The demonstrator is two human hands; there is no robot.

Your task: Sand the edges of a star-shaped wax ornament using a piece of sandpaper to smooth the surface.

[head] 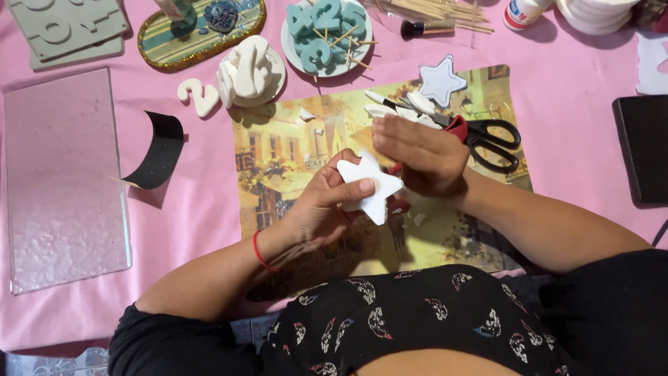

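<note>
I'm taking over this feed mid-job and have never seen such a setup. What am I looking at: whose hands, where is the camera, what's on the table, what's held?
There is no machine here: a person works with two bare hands, and the single camera sits on their head, looking down. The left hand holds a white star shape by its edge. The right hand is over the star's upper right side; something red shows beneath it, but I cannot tell what. They work over a picture mat on a pink tablecloth. Beside the right hand lie black-handled scissors and another star. Farther back are a plate of teal numbers, a pile of white numbers and wooden sticks. A clear sheet lies at the left.
</note>
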